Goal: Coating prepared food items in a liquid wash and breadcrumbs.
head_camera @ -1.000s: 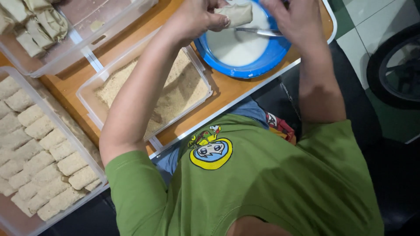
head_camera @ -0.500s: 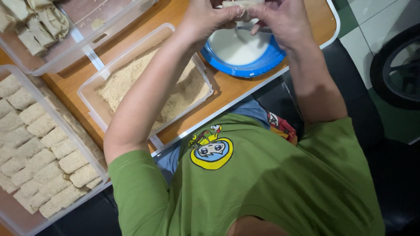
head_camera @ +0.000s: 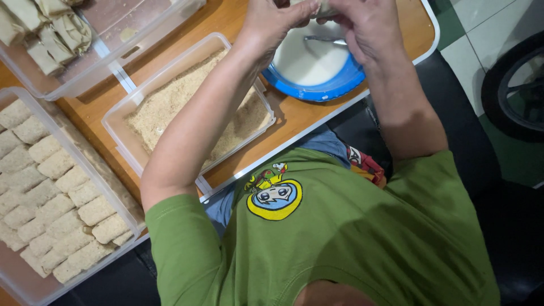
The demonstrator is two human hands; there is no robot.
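Observation:
Both hands meet at the top edge of the view above a blue bowl [head_camera: 334, 85] of white batter. My left hand [head_camera: 277, 20] and my right hand [head_camera: 365, 25] pinch a pale batter-coated roll [head_camera: 324, 8] between them; most of the roll is cut off by the frame. A metal spoon [head_camera: 324, 39] lies in the batter below. My left forearm crosses over a clear tub of breadcrumbs [head_camera: 170, 105].
A clear tub [head_camera: 54, 187] of several breaded rolls stands at the left. Another clear tub [head_camera: 102, 34] at top left holds uncoated wrapped rolls. All sit on a wooden table [head_camera: 286, 122] with a white edge. A dark wheel [head_camera: 518, 85] is at the right.
Both hands have lifted the roll up from the batter bowl toward the top edge of the view. The spoon stays in the bowl.

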